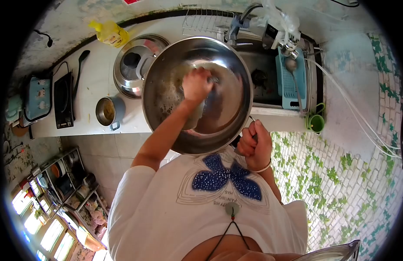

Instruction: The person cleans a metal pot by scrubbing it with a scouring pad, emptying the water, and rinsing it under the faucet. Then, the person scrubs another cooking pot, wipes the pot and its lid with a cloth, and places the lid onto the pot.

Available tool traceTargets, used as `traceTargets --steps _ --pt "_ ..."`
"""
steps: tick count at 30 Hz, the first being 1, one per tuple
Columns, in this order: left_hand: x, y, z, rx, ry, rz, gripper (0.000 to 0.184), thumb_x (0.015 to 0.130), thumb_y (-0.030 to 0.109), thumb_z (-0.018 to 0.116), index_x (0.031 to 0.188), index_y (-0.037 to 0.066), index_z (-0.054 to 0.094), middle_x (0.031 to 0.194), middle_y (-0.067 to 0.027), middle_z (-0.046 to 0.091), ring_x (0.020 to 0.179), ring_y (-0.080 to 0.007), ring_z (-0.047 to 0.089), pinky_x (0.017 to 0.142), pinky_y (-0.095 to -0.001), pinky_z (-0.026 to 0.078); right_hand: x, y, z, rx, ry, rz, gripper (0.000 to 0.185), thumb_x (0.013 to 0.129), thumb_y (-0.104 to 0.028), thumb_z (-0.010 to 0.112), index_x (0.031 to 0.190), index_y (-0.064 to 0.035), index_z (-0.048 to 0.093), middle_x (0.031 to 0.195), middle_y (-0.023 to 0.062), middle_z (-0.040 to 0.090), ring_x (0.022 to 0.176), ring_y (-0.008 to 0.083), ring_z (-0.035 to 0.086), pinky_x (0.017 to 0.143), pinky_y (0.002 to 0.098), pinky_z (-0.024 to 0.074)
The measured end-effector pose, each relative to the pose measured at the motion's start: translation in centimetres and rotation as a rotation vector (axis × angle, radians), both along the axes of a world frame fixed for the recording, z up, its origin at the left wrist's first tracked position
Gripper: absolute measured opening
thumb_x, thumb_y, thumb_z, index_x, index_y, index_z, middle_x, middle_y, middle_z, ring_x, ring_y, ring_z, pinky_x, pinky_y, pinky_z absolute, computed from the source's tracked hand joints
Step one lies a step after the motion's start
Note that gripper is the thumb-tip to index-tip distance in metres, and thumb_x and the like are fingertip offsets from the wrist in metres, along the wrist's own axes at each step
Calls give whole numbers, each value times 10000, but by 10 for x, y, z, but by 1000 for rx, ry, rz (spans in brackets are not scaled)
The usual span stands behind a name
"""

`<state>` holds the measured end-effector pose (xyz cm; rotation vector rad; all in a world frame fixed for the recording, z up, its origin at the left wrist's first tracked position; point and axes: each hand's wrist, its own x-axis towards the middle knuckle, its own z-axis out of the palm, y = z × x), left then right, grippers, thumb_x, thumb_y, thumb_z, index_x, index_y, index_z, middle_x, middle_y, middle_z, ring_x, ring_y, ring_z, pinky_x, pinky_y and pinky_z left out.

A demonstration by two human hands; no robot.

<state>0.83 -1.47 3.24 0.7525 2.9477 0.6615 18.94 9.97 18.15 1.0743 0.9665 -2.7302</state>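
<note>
A large steel wok is tilted over the counter edge in front of me, with thin suds and wet streaks inside. My left hand is down in it, fingers closed on a small grey scrubber that looks like steel wool and is mostly hidden. At the wok's lower right, my right hand is wrapped around the dark wok handle. A steel lid with a black knob lies on the counter just left of the wok.
A handled pot and a yellow bottle stand on the counter, left. Further left is a black cooktop. Right of the wok are the sink, faucet, blue drain basket with a ladle, and green cup.
</note>
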Motion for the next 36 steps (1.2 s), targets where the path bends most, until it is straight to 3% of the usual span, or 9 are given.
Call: traceTargets --steps 3,10,12,19,22,28,32,34,36 --pt "24 10 1 149 -12 -113 210 635 234 677 827 162 632 898 -2 566 884 -216 545 742 -384 446 -1 1 0 3 4 -1 299 945 -296 364 710 -115 328 481 -23 249 362 66 157 335 233 159" --pt "15 7 17 51 -42 -23 184 687 269 664 822 153 615 885 -21 578 860 -229 558 699 -368 455 2 -4 0 13 8 3 297 946 -293 362 710 -116 329 479 -21 250 358 71 159 333 235 161" --pt "23 12 -9 185 -12 -125 189 688 278 672 823 157 619 876 -27 582 849 -230 560 713 -363 454 1 -1 -2 -3 5 -9 293 946 -288 361 710 -116 332 479 -21 250 359 70 161 333 234 163" --pt "-3 0 -4 -7 53 31 176 684 264 679 811 157 621 865 -27 582 867 -238 560 753 -385 445 7 -6 -1 9 -3 -7 286 942 -276 357 704 -120 333 479 -22 252 359 70 165 335 232 168" --pt "34 17 10 204 -29 -113 161 668 217 695 793 159 613 866 -21 584 873 -234 561 737 -381 454 5 -6 1 9 -7 1 288 942 -274 357 699 -122 333 479 -22 253 359 69 169 335 231 170" --pt "-1 1 -4 -22 46 36 244 672 330 674 838 158 621 887 -23 592 893 -225 566 738 -386 463 11 -7 -5 -22 -6 -33 281 940 -261 358 695 -126 335 472 -25 248 354 67 162 335 235 165" --pt "32 14 6 181 -34 -88 191 651 220 706 805 148 619 859 -12 594 846 -217 575 716 -358 464 9 -8 -2 8 16 -3 284 941 -267 361 696 -125 337 472 -26 251 354 69 163 336 239 165" --pt "26 15 -21 121 -43 -10 192 663 250 691 817 157 624 860 -16 599 834 -223 577 705 -371 464 10 -4 -2 -5 -14 -4 291 943 -281 364 699 -124 338 473 -23 254 355 71 166 337 241 168" --pt "5 6 15 121 -195 -8 210 679 297 674 829 158 629 871 -22 602 841 -233 576 706 -375 459 11 -7 -2 0 -19 -9 291 943 -281 366 700 -124 338 473 -23 254 354 71 166 335 242 168"
